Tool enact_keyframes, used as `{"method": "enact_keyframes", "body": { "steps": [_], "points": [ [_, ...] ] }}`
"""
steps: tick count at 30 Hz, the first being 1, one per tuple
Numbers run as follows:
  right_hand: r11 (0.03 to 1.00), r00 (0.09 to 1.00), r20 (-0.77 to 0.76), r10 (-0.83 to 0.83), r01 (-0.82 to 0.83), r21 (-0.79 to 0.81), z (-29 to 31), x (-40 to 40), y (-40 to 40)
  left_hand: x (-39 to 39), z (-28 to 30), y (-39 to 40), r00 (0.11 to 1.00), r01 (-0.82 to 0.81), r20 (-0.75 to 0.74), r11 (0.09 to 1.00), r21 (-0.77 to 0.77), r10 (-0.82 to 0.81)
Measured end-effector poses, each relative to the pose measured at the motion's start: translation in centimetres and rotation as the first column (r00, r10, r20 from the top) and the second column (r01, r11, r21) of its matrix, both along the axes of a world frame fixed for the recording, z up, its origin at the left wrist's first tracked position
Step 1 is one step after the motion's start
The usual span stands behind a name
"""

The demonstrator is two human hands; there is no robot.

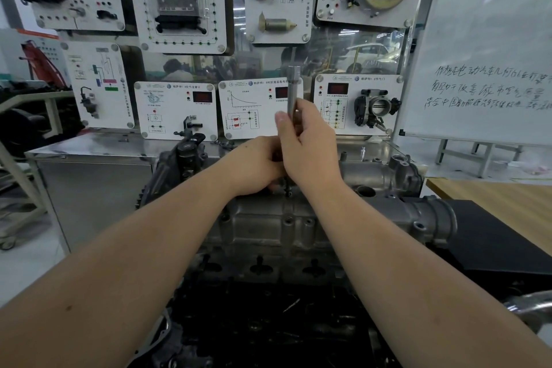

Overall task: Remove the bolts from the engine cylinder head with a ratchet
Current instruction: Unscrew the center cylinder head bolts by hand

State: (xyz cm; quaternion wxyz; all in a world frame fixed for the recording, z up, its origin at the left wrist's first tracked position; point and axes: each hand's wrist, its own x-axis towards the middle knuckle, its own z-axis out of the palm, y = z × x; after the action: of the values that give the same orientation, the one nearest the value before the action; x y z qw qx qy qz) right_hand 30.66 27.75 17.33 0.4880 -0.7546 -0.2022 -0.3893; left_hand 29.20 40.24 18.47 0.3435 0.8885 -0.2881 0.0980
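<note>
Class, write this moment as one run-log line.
right hand: holds ratchet upright | left hand: grip low, what it holds hidden | cylinder head: tool tip near a bolt

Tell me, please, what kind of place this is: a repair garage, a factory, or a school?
Most likely an automotive training workshop. White teaching panels with mounted car parts and circuit diagrams cover the wall, a whiteboard carries handwritten notes, and a bare engine cylinder head stands in front for practice.

Your right hand point(310, 146) grips the slim grey metal ratchet handle point(291, 92), which stands upright. Your left hand point(254, 164) curls beside it, over the grey cast-metal cylinder head point(268, 224).
</note>
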Motion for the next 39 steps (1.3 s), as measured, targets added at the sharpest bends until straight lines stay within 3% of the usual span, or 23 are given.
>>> {"method": "enact_keyframes", "body": {
  "steps": [5,11,18,25,33,39],
  "points": [
    [0.995,0.998,0.021,-0.064,0.065,-0.075,-0.02,-0.19,-0.01,0.32,-0.15,-0.09,1.0,-0.015,-0.013,1.0,-0.002,0.015],
    [0.998,0.997,-0.066,0.026,-0.022,0.058,0.06,-0.41,0.17,0.02,-0.06,-0.02,1.0,0.015,-0.006,1.0,-0.005,-0.015],
    [0.998,0.999,0.001,-0.043,0.043,-0.046,0.03,-0.11,0.08,0.49,-0.11,0.03,0.998,-0.022,0.052,0.999,0.033,0.02],
    [0.998,0.995,-0.095,0.029,-0.024,0.057,0.17,-0.25,0.22,0.1,-0.01,-0.02,1.0,0.003,0.005,1.0,-0.011,-0.003],
    [0.994,0.998,0.015,-0.056,0.057,-0.091,-0.01,0.02,0.06,0.52,-0.18,0.05,0.999,-0.053,-0.003,0.999,0.005,0.053],
    [0.999,0.996,-0.088,0.001,0.003,0.035,0.18,-0.2,0.14,0.25,-0.15,0.13,0.999,0.018,-0.026,0.999,-0.043,-0.019]
  ]
}}
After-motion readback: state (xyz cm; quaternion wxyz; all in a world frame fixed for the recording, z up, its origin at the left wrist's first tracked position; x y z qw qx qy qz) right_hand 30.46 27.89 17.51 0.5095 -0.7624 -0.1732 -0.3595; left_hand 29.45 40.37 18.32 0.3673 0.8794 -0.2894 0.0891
